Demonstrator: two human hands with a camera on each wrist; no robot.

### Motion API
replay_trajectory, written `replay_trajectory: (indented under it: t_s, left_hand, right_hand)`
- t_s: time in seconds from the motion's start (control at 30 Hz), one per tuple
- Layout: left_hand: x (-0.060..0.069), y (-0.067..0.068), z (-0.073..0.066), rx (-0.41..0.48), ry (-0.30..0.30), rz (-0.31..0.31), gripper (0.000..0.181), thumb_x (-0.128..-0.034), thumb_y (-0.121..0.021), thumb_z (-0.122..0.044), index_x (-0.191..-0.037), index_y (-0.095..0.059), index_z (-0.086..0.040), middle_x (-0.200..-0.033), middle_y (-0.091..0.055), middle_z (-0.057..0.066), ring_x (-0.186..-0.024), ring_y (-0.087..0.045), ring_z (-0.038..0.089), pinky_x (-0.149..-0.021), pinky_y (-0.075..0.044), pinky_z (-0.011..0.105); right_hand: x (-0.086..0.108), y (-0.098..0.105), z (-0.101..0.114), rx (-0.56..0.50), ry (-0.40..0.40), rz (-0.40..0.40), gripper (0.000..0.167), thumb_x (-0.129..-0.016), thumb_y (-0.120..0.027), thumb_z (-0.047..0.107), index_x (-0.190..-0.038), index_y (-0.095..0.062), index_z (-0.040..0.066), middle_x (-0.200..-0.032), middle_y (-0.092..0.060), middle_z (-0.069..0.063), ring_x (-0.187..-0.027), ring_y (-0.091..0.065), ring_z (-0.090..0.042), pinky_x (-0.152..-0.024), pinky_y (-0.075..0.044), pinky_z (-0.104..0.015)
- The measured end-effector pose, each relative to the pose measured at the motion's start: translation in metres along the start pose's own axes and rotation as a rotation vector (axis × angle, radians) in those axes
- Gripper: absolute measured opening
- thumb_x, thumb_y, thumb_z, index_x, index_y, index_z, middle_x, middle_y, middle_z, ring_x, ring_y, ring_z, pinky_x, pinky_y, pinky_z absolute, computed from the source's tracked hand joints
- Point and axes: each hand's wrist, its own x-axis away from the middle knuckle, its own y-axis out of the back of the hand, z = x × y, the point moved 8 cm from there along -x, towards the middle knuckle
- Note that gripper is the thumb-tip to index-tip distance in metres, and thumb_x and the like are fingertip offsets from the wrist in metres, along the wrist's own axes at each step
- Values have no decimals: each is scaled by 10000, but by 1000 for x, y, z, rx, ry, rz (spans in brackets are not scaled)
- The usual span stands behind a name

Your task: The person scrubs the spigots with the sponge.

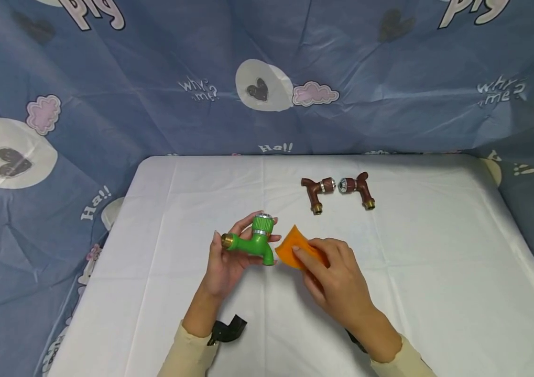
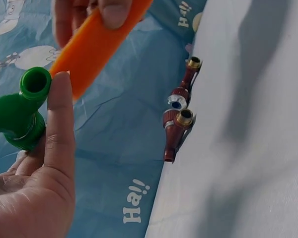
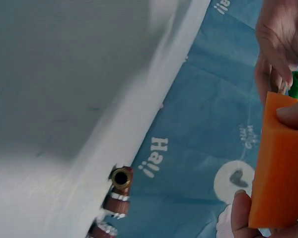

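A green tap [image 1: 250, 242] with a brass threaded end and a ribbed knob is held in my left hand [image 1: 229, 269], raised over the white table. My right hand [image 1: 338, 276] pinches an orange sponge [image 1: 290, 248] between thumb and fingers, just right of the tap's spout. In the left wrist view the sponge [image 2: 97, 47] comes up close to the spout and a left fingertip; whether they touch I cannot tell. The right wrist view shows the sponge [image 3: 283, 163] as a thick block bent in the grip.
Two brown taps, a left one [image 1: 314, 193] and a right one [image 1: 361, 189], lie knob to knob toward the back of the white-covered table [image 1: 436, 283]. A blue printed cloth [image 1: 167, 63] hangs behind it. A black strap piece [image 1: 229, 329] sits on the left wrist.
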Motion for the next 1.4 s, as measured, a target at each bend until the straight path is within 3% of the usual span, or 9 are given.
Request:
replay_trajectory:
  t_s: [0.1,0.2,0.3,0.4,0.57,0.8,0.97,1.2,1.4]
  left_hand:
    - [0,3,-1,-27,-6,1,881,-1071,-210,-686,-1626,-254,-3,-1580,-459,211,-1238,-655,325,-896,-605,485]
    - [2,4,2,-91,-4,-5,913,-1054,-290,-711,-1623,-258,2,-1558,-489,189,-1174,-693,308,-883,-601,423]
    - [4,2,7,-143,-2,0,956,-1028,-370,-734,-1621,-260,8,-1543,-503,180,-1150,-702,283,-874,-589,379]
    - [7,-1,12,-171,8,11,977,-1010,-406,-746,-1626,-264,-1,-1555,-481,189,-1184,-679,259,-894,-591,373]
    - [8,-6,16,-187,28,19,979,-987,-457,-753,-1634,-279,-40,-1592,-433,179,-1304,-598,242,-1000,-558,370]
    - [8,-11,13,-120,15,79,957,-1015,-497,-686,-1637,-227,-11,-1558,-498,174,-1229,-659,248,-976,-572,372]
    - [9,-8,13,-114,19,75,960,-1014,-505,-680,-1642,-216,-13,-1562,-488,172,-1273,-634,265,-983,-564,347]
    - [6,-4,7,-150,-7,40,979,-996,-499,-714,-1641,-231,-27,-1582,-422,267,-1316,-597,332,-1020,-541,348]
    - [6,2,8,-203,17,-19,1015,-964,-536,-737,-1646,-228,-52,-1585,-419,246,-1210,-657,289,-1010,-550,372]
  right_hand:
    - [1,5,-6,-42,-33,-2,357,-1065,-538,314,-1295,-719,109,-1263,-616,-175,-1102,-553,-388,-904,-517,-471]
    - [-4,17,-6,-106,-52,-71,394,-1064,-554,359,-1311,-708,93,-1263,-618,-170,-1088,-554,-367,-860,-507,-366]
    - [-13,26,-1,-171,-43,-141,420,-1066,-582,374,-1338,-693,74,-1259,-622,-174,-1074,-563,-345,-851,-490,-262]
    - [-20,27,11,-207,-15,-152,447,-1079,-578,374,-1384,-662,58,-1276,-605,-187,-1087,-562,-330,-885,-494,-224]
    - [-25,16,26,-208,33,-120,453,-1096,-554,355,-1430,-625,57,-1298,-580,-206,-1099,-557,-333,-833,-565,-340]
    - [-18,4,17,-143,-15,-70,434,-1099,-511,361,-1435,-631,114,-1290,-582,-192,-1119,-559,-356,-848,-576,-488]
    - [-9,2,8,-148,-47,-46,437,-1088,-528,354,-1444,-629,122,-1295,-584,-185,-1129,-556,-347,-842,-579,-479]
    - [2,-3,2,-179,-107,27,465,-1093,-510,400,-1442,-636,120,-1297,-592,-139,-1138,-566,-294,-833,-571,-404]
    - [7,-3,1,-237,-133,65,454,-1093,-519,411,-1429,-652,136,-1298,-597,-89,-1141,-567,-252,-860,-539,-348]
